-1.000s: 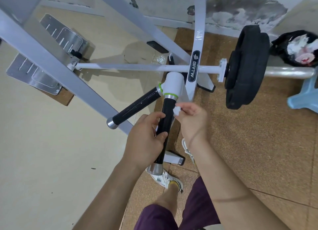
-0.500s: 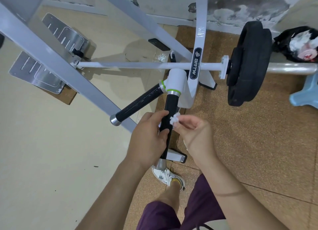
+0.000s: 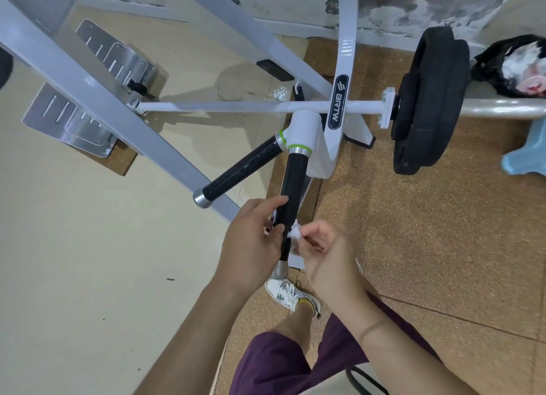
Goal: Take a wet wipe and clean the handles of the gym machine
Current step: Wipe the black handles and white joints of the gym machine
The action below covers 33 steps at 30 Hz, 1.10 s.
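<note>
The left hand (image 3: 251, 244) grips the black handle (image 3: 291, 199), the right hand (image 3: 322, 252) pinches a white wet wipe (image 3: 294, 232) against it, and a black bag (image 3: 511, 66) holds crumpled white trash.

Left hand (image 3: 251, 241) closed around the handle (image 3: 291, 193); right hand (image 3: 322, 252) pinches a wet wipe (image 3: 294, 233) just beside that grip
</note>
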{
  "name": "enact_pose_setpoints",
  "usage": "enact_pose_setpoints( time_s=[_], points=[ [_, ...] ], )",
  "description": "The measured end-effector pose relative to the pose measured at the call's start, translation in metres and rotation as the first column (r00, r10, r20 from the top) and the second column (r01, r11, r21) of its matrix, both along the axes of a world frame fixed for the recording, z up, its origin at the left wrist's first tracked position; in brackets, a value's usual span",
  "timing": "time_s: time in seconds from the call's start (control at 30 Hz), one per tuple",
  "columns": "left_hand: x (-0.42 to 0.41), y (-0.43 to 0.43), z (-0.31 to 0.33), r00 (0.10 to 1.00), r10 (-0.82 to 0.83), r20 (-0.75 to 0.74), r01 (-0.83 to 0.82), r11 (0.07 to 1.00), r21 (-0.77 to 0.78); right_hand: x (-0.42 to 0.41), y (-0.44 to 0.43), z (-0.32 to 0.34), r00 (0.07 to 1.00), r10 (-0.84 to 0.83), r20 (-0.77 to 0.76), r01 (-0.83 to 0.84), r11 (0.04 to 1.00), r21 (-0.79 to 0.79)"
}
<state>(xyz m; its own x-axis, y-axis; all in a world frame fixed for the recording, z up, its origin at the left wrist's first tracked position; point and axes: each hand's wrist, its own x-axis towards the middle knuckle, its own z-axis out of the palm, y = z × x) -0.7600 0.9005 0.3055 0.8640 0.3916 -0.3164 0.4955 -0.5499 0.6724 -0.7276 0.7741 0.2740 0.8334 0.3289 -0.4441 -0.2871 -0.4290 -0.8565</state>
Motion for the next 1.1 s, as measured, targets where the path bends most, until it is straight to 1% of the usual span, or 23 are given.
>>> enact_pose_setpoints(
  time_s=[0.07,0.1,0.13,0.17,0.2,0.23,0.27,0.3,0.4,0.43,0.47,0.53,0.57,0.6,0.63,0.73,0.77,0.87,0.9,0.97,1.03,1.1],
  points=[
    [-0.007,-0.001,0.0,1.0,0.006,0.003,-0.006,1.0,-0.001,-0.017,-0.009,0.006,0.985,0.165,0.058,-0.16,0.983,-0.092],
    [-0.011,-0.002,-0.001,1.0,0.012,0.005,-0.012,1.0,-0.001,-0.02,-0.012,0.009,0.971,0.223,0.082,-0.212,0.969,-0.124],
    [-0.015,-0.003,-0.001,1.0,0.02,0.005,-0.02,1.0,-0.005,-0.017,-0.013,0.009,0.973,0.215,0.087,-0.204,0.972,-0.12],
    [-0.019,-0.004,-0.001,1.0,0.03,0.003,-0.03,0.999,-0.012,-0.01,-0.009,0.007,0.991,0.123,0.053,-0.119,0.99,-0.075],
    [-0.023,-0.004,-0.001,0.999,0.042,-0.001,-0.042,0.999,-0.016,-0.001,-0.003,0.003,1.0,-0.002,-0.001,0.002,1.0,-0.014],
    [-0.028,-0.004,-0.001,0.999,0.051,-0.005,-0.051,0.999,-0.017,0.005,0.003,0.001,0.994,-0.101,-0.044,0.102,0.994,0.026],
    [-0.032,-0.004,-0.001,0.998,0.054,-0.011,-0.055,0.998,-0.018,0.005,0.009,-0.002,0.99,-0.137,-0.042,0.139,0.99,0.028],
    [-0.036,-0.005,-0.002,0.998,0.056,-0.015,-0.056,0.998,-0.023,-0.002,0.009,-0.002,0.994,-0.108,-0.014,0.108,0.994,0.001],
    [-0.044,-0.007,-0.002,0.997,0.083,0.003,-0.083,0.995,-0.05,-0.03,-0.006,0.009,0.994,0.103,0.027,-0.101,0.992,-0.069],
    [-0.045,-0.007,-0.002,0.996,0.094,0.007,-0.093,0.994,-0.06,-0.032,-0.009,0.013,0.991,0.129,0.045,-0.126,0.989,-0.072],
    [-0.045,-0.008,-0.003,0.995,0.098,0.007,-0.098,0.993,-0.071,-0.026,-0.008,0.011,0.993,0.1,0.063,-0.096,0.993,-0.07],
    [-0.046,-0.008,-0.002,0.994,0.111,0.008,-0.109,0.989,-0.097,-0.009,0.002,0.008,0.995,-0.019,0.1,0.025,0.998,-0.06],
    [-0.047,-0.007,-0.002,0.992,0.126,0.007,-0.124,0.986,-0.11,-0.005,0.008,0.009,0.992,-0.037,0.123,0.047,0.996,-0.074],
    [-0.049,-0.007,-0.002,0.99,0.143,-0.001,-0.142,0.982,-0.124,-0.008,0.011,0.011,0.987,-0.02,0.161,0.035,0.995,-0.096],
    [-0.05,-0.007,-0.002,0.987,0.158,-0.011,-0.158,0.978,-0.136,-0.016,0.009,0.013,0.977,0.035,0.209,-0.011,0.993,-0.116],
    [-0.053,-0.005,-0.002,0.976,0.217,-0.016,-0.216,0.96,-0.177,-0.035,0.0,0.024,0.915,0.236,0.328,-0.189,0.967,-0.169],
    [-0.054,-0.005,-0.001,0.973,0.23,-0.015,-0.229,0.954,-0.193,-0.031,0.0,0.021,0.899,0.254,0.358,-0.195,0.962,-0.192],
    [-0.056,-0.005,0.003,0.971,0.24,-0.006,-0.235,0.945,-0.228,-0.015,0.013,0.018,0.864,0.243,0.441,-0.128,0.953,-0.275],
    [-0.057,-0.004,0.003,0.971,0.238,-0.009,-0.234,0.942,-0.239,-0.017,0.016,0.019,0.839,0.289,0.462,-0.157,0.94,-0.303],
    [-0.059,-0.003,0.003,0.968,0.249,-0.027,-0.246,0.93,-0.273,-0.03,0.016,0.023,0.765,0.438,0.472,-0.284,0.887,-0.363],
    [-0.064,-0.002,0.003,0.958,0.279,-0.06,-0.284,0.908,-0.308,-0.032,0.013,0.027,0.721,0.553,0.418,-0.391,0.823,-0.413],
    [-0.07,-0.002,0.003,0.949,0.305,-0.083,-0.315,0.892,-0.324,-0.015,0.014,0.027,0.713,0.564,0.415,-0.372,0.807,-0.458]
  ],
)
